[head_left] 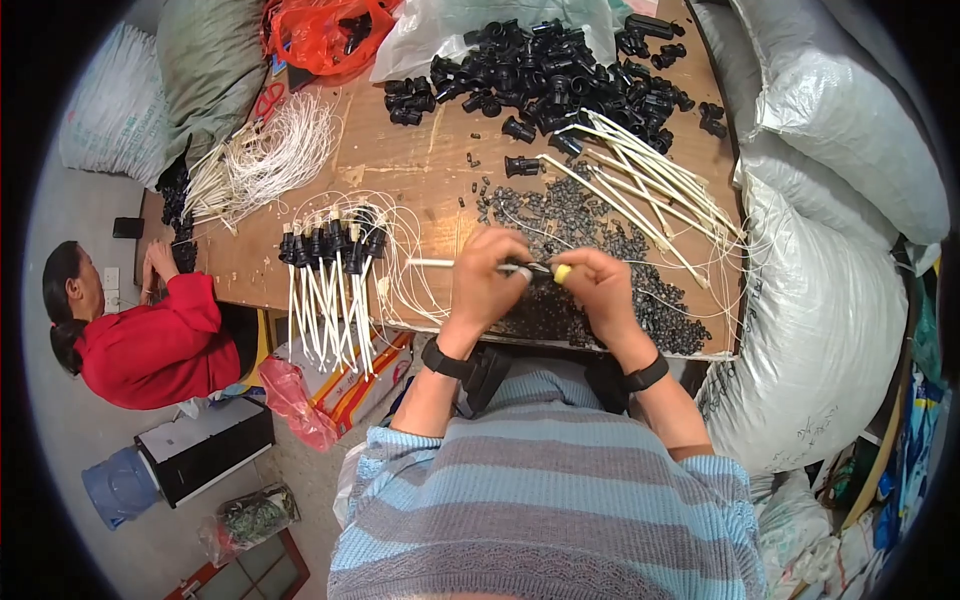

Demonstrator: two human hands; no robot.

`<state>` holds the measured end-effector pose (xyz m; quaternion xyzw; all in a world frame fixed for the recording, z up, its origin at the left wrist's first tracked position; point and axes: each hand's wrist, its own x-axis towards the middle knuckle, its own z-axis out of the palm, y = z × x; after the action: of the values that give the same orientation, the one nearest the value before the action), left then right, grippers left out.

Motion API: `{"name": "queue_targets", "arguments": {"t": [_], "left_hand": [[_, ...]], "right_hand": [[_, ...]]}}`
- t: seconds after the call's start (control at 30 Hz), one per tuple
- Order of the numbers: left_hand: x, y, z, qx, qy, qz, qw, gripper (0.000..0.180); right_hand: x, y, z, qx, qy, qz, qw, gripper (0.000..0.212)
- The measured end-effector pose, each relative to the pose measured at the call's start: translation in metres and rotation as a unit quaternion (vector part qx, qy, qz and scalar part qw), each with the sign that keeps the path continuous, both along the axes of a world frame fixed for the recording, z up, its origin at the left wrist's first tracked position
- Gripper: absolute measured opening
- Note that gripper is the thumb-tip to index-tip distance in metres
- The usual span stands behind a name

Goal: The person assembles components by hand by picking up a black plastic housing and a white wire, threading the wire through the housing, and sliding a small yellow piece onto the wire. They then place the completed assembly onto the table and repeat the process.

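Observation:
Above the table's near edge my hands meet closely, both closed. My left hand (488,278) pinches a thin white tube (432,263), which sticks out to its left. My right hand (602,290) has a yellow piece (562,273) at its fingertips; whether it is worn or held I cannot tell. A small dark part (540,268) sits between the two sets of fingertips, its kind unclear. White wire trails out beside both hands. Beneath and around my right hand spreads a heap of small black pieces (650,310).
Black sockets (550,75) are piled at the far side. White tubes with wires (640,180) lie at right, finished-looking bundles with black sockets (335,250) at left, and a wire bundle (270,155) behind. White sacks (820,310) crowd the right edge. A person in red (150,335) sits left.

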<state>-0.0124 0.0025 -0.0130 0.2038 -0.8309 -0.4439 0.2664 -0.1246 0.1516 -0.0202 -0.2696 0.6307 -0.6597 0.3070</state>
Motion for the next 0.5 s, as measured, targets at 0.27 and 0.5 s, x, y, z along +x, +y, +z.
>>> {"name": "queue_targets", "arguments": {"t": [0.27, 0.5], "left_hand": [[0.004, -0.007, 0.011, 0.049, -0.111, -0.139, 0.983, 0.04], [0.005, 0.011, 0.009, -0.173, -0.081, -0.096, 0.977, 0.035]], "right_hand": [[-0.011, 0.002, 0.02, 0.053, 0.081, 0.06, 0.993, 0.025], [-0.019, 0.003, 0.025, 0.123, 0.412, 0.12, 0.895, 0.03]]}}
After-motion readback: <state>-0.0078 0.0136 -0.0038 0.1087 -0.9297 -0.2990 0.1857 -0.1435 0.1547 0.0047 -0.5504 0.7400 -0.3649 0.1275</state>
